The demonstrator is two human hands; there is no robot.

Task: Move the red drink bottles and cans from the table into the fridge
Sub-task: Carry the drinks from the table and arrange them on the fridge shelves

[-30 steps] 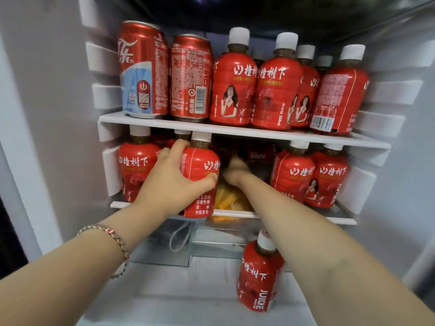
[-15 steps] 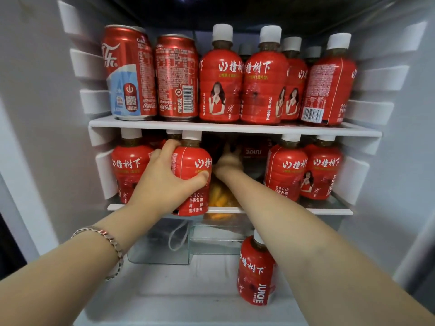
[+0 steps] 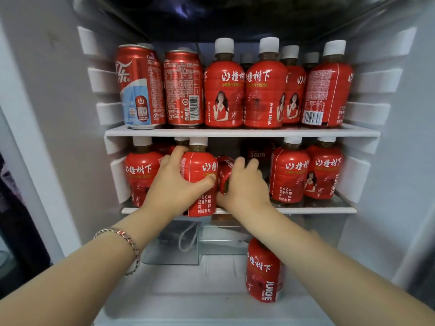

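Observation:
The open fridge holds red drinks. On the upper shelf stand two red cans and several white-capped red bottles. My left hand grips an upright red bottle at the front edge of the middle shelf. Right beside it, my right hand curls round a tilted red bottle, mostly hidden by my fingers. More red bottles stand on the middle shelf at the left and right. One bottle stands on the fridge floor.
A clear plastic drawer sits under the middle shelf. White ribbed side walls close in both shelves. A gap lies behind my right hand in the middle of the middle shelf. A bracelet is on my left wrist.
My right hand has drawn back from deep in the middle shelf to the front, now with a tilted red bottle in it. My left hand stays on its bottle.

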